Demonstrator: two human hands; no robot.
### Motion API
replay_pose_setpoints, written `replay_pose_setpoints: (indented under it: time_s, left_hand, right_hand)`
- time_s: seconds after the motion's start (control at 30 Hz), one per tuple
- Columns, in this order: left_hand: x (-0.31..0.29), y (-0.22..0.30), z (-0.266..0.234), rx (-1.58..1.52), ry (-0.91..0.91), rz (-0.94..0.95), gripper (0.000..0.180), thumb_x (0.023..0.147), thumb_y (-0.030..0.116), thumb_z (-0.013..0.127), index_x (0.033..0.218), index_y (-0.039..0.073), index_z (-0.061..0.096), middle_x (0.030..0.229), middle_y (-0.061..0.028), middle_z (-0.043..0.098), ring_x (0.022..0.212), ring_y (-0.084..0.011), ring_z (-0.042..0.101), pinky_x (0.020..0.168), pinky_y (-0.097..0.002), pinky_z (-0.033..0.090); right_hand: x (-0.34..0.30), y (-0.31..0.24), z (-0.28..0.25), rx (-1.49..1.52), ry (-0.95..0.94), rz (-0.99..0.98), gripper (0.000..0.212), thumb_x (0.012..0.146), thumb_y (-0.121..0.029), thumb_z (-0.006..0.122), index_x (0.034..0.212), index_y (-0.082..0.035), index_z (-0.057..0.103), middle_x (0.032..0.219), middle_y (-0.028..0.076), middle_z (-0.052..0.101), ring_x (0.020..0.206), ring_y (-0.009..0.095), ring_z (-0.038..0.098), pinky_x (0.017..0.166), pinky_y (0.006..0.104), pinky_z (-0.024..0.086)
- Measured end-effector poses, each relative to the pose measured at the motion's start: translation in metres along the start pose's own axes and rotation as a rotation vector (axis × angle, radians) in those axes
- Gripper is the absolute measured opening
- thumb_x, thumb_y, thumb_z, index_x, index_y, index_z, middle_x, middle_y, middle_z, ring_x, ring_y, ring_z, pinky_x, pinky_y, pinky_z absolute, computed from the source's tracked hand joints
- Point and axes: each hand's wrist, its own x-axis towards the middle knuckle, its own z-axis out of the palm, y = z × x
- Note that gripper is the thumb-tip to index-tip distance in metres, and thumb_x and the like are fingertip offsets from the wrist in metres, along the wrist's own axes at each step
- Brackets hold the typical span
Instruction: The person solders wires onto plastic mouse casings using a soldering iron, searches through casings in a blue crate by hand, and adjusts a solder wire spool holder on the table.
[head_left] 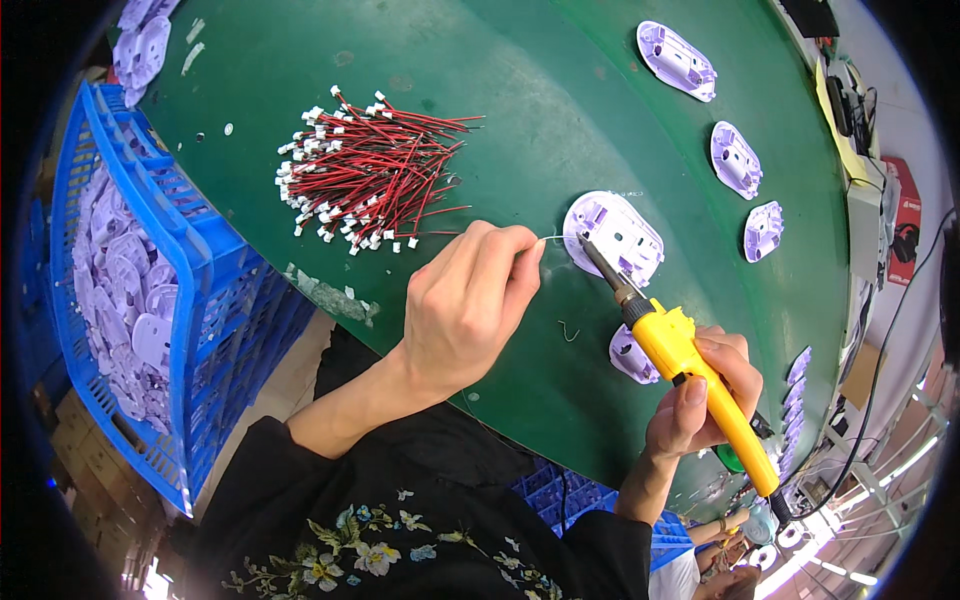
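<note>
Now we have a rounded, pale purple plastic shell (pixel 622 222) on the smooth green table (pixel 520 130); it looks light and stiff, best held by its rim. Our left hand (pixel 465 300) pinches thin, silvery wire (pixel 553 237); our right hand (pixel 677 428) curls around a long yellow soldering iron (pixel 665 345).

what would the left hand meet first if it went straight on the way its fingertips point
Likely the lilac shell at the tip of the soldering iron, though depth is unclear.
</note>
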Motion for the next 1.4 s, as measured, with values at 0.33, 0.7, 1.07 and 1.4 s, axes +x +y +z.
replay_pose_setpoints:
  time_s: [0.33, 0.7, 1.07, 1.4]
  left_hand:
    - [0.001, 0.000, 0.000, 0.009, -0.007, 0.003, 0.014, 0.078, -0.005, 0.070, 0.086, 0.000, 0.059, 0.065, -0.0044, 0.050, 0.050, -0.0138, 0.047, 0.044, -0.0281, 0.037]
    - [-0.011, 0.000, -0.036, -0.485, -0.081, -0.457, 0.008, 0.095, 0.002, 0.054, 0.101, -0.001, 0.048, 0.076, -0.0017, 0.055, 0.061, -0.0026, 0.048, 0.052, -0.0190, 0.040]
    - [0.010, 0.024, -0.037, -0.306, -0.251, -0.275, 0.008, 0.089, -0.003, 0.059, 0.095, -0.002, 0.055, 0.078, -0.0082, 0.060, 0.061, -0.0124, 0.057, 0.057, -0.0254, 0.046]
    - [0.069, 0.116, 0.113, -0.155, -0.463, 0.357, 0.028, 0.077, 0.015, 0.072, 0.090, -0.003, 0.055, 0.075, -0.0187, 0.059, 0.070, -0.0359, 0.060, 0.061, -0.0440, 0.048]
  right_hand:
    - [0.000, 0.000, -0.001, 0.004, -0.008, -0.020, 0.027, 0.087, -0.022, 0.063, 0.101, -0.001, 0.053, 0.079, 0.014, 0.058, 0.067, 0.021, 0.055, 0.064, 0.0338, 0.046]
    - [-0.003, 0.000, 0.001, -0.029, -0.009, 0.006, 0.031, 0.086, -0.027, 0.059, 0.100, 0.000, 0.053, 0.079, 0.013, 0.055, 0.068, 0.019, 0.052, 0.067, 0.0316, 0.041]
    - [-0.006, 0.001, -0.033, -0.109, 0.323, -0.055, 0.036, 0.089, -0.030, 0.055, 0.104, 0.002, 0.053, 0.085, 0.015, 0.053, 0.070, 0.018, 0.053, 0.056, 0.0243, 0.046]
    - [-0.043, 0.033, -0.142, -0.311, 0.995, -0.046, 0.020, 0.095, -0.013, 0.050, 0.105, 0.003, 0.053, 0.086, 0.015, 0.057, 0.067, 0.014, 0.051, 0.058, 0.0250, 0.042]
